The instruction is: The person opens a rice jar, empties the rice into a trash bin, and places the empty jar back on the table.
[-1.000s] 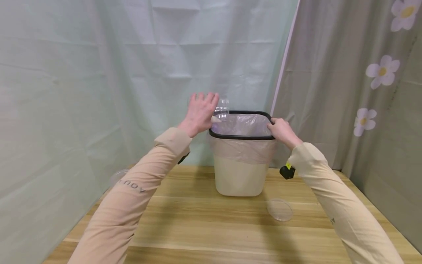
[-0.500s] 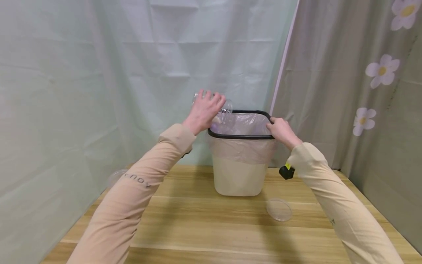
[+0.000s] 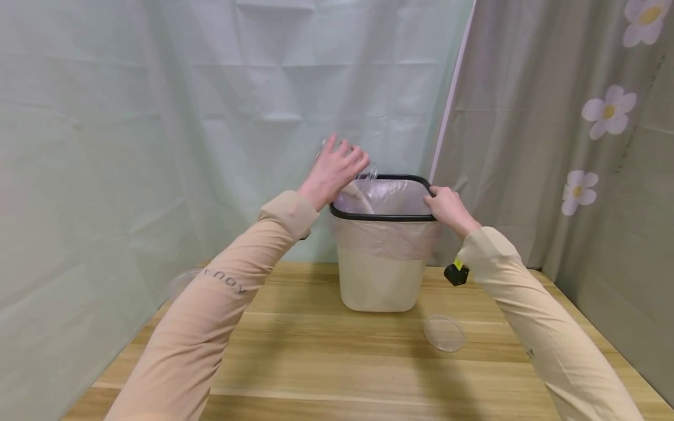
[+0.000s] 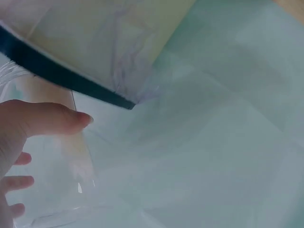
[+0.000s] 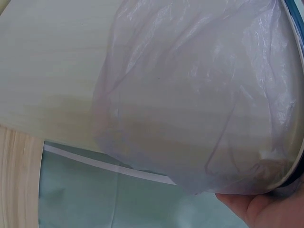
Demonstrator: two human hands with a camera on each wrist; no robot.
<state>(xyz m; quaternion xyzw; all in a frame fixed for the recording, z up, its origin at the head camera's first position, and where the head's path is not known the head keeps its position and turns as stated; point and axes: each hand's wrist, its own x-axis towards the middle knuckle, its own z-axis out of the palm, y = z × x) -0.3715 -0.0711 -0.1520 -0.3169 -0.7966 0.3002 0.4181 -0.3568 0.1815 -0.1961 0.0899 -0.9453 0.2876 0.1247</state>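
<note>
My left hand (image 3: 337, 169) grips a clear plastic jar (image 4: 57, 161) and tips it over the left side of a cream trash can (image 3: 381, 283). A pale stream (image 3: 360, 197) runs from the jar's mouth into the can; I cannot tell what it is. In the left wrist view the thumb lies across the jar wall, and pale beige stuff shows inside. At the can's right side my right hand (image 3: 450, 209) holds the black rim (image 3: 384, 218). A thin translucent liner (image 5: 190, 95) lines the can and folds over its outside.
A clear round lid (image 3: 444, 333) lies on the wooden table (image 3: 326, 362), in front of the can and to its right. Another clear round piece (image 3: 181, 283) is at the left table edge, partly behind the left sleeve. Curtains (image 3: 237, 117) hang behind.
The left hand has moved right and tilted the jar further, mouth down. A pale stream now falls into the trash can. The right hand stays on the rim.
</note>
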